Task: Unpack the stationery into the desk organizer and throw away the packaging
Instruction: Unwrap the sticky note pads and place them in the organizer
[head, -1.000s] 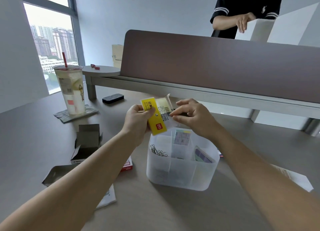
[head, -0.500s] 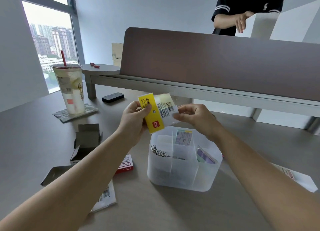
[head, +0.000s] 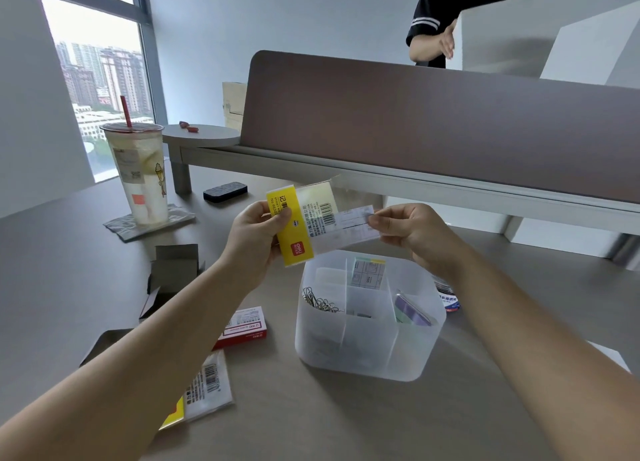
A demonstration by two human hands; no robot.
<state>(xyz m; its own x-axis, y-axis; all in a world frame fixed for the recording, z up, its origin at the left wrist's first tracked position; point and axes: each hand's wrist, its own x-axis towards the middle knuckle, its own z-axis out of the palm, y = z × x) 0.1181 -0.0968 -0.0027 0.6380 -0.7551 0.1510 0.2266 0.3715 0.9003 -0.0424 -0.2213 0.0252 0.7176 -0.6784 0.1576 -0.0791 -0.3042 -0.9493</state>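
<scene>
— While the left hand (head: 254, 239) gripped the pack (head: 300, 227) by its yellow end, above the organizer (head: 367, 317), why hold it so high?
— To peel it, I'd judge: the right hand (head: 414, 232) had its fingers (head: 375, 222) pinched on the flap (head: 356, 220).
— And the organizer?
— It sat on the desk (head: 311, 422), clips (head: 320, 303) at its left, a small box (head: 370, 273) at the back, a purple packet (head: 412, 310) at the right.
</scene>
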